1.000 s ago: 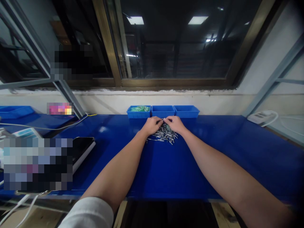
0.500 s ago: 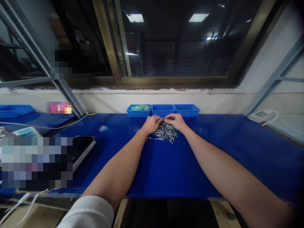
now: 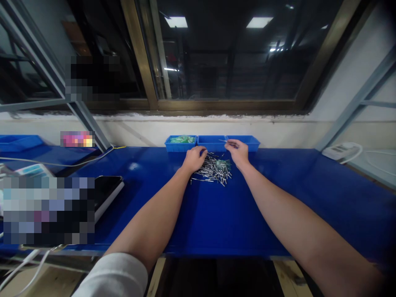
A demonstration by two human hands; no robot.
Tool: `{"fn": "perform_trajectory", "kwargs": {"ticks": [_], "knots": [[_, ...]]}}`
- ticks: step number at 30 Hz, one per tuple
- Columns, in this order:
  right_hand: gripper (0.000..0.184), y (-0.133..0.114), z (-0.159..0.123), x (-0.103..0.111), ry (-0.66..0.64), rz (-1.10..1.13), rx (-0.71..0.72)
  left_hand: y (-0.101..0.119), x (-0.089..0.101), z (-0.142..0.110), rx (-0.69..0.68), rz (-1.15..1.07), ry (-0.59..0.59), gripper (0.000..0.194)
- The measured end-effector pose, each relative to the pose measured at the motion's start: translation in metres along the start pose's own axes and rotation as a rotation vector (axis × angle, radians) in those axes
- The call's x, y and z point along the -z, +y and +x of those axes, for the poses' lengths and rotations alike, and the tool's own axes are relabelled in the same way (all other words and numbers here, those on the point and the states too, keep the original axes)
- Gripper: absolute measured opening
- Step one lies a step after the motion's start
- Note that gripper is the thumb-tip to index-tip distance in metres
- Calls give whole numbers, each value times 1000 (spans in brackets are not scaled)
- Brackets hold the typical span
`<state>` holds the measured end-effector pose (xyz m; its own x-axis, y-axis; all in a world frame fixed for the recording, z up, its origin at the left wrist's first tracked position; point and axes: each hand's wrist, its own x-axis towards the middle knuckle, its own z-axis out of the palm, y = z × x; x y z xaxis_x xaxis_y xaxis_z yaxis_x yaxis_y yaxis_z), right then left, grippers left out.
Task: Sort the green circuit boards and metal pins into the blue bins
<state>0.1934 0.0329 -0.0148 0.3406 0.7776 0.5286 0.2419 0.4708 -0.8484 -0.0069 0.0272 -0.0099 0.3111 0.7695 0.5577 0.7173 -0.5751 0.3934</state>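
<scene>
A heap of thin silvery metal pins (image 3: 215, 170) lies on the blue tabletop, with some greenish bits among them. At the heap's left edge is my left hand (image 3: 194, 160), thumb and forefinger slightly apart; its other fingers are mostly hidden, and I see nothing held. My right hand (image 3: 237, 152) is raised beyond the heap's right side, in front of the blue bins. Its thumb and fingertips pinch one thin metal pin (image 3: 223, 140), which points left, across the front of the middle blue bin (image 3: 212, 145).
Beside the middle bin stand a left blue bin (image 3: 181, 147) with green contents and a right blue bin (image 3: 252, 144). A phone-like dark-screened device (image 3: 108, 185) and cables lie left. A white power strip (image 3: 337, 151) sits by the right frame post.
My hands have parted from close together over the heap. The right one has moved up and right, carrying a pin; the left has shifted slightly left.
</scene>
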Motion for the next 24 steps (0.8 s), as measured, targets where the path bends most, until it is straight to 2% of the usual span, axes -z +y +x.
{"fn": "perform_trajectory", "kwargs": {"ticks": [2,5,8,10,12,15,19,21,24], "knots": [[50,5,5,3,40,17,-47,-2,-1,0,14,17,-2,28],[71,11,9,6,13,6,-97,-4,-2,0,29,49,-22,28],[77,13,8,6,-31,-30,-88,-4,-3,1,55,84,-35,28],[73,13,6,5,-55,-99,-48,-3,-2,1,63,95,-42,29],[59,11,3,3,-107,-219,6,-2,-2,1,65,98,-61,30],[39,8,-4,-1,-251,-436,95,0,-1,0,61,96,-129,36],[35,6,-12,-6,-465,-679,172,3,-1,-3,18,112,-254,47],[31,5,-14,-7,-519,-732,185,5,-1,-4,-15,125,-292,46],[23,2,-14,-7,-558,-698,200,6,-1,-5,-27,139,-311,41]]}}
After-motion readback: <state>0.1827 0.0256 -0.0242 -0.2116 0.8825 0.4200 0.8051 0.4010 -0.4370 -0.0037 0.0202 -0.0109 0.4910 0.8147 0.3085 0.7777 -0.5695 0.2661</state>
